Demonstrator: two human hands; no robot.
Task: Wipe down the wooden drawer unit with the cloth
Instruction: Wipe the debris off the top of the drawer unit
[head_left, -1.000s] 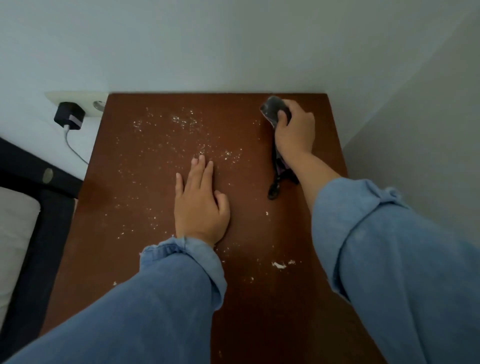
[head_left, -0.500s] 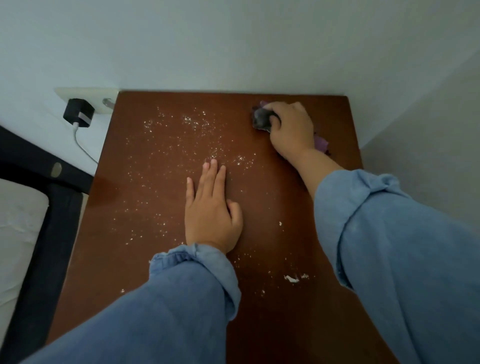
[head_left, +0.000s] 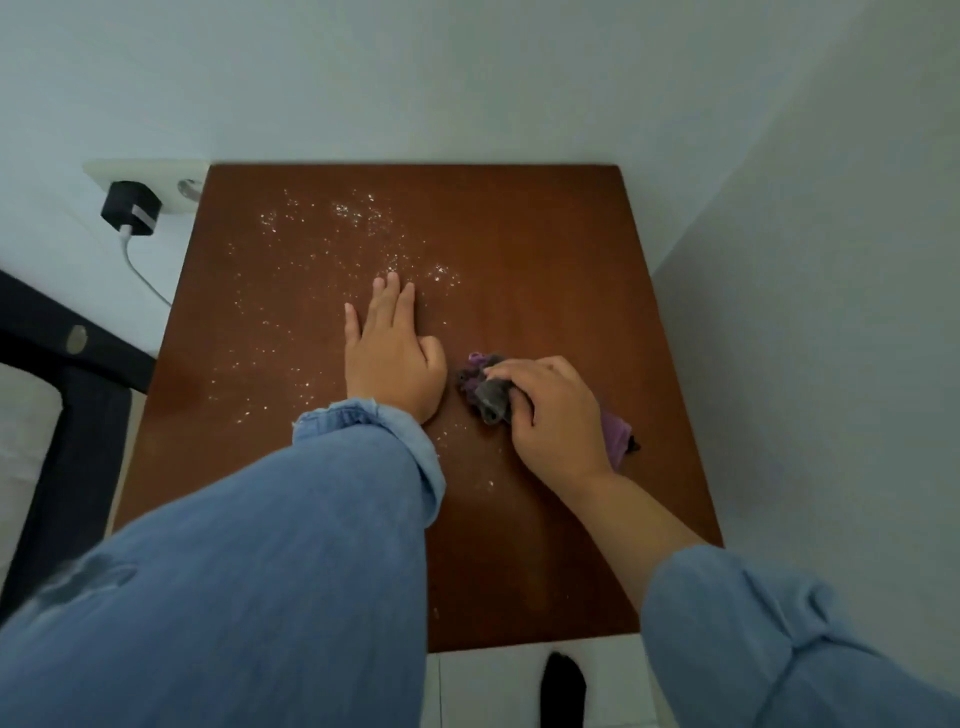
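The brown wooden top of the drawer unit fills the middle of the view, seen from above. White crumbs and dust are scattered over its left and far part. My right hand presses a bunched grey and purple cloth onto the top, right of centre. My left hand lies flat on the wood, palm down, fingers together, just left of the cloth. Both arms wear blue denim sleeves.
White walls close in behind and on the right. A black charger with a white cable sits in a wall socket at the left. A dark bed frame stands to the left. A dark foot shows on the white floor below.
My right hand has dragged the cloth from the far right corner toward me, down to the middle of the top. The strip it crossed looks free of crumbs. My left hand has stayed flat.
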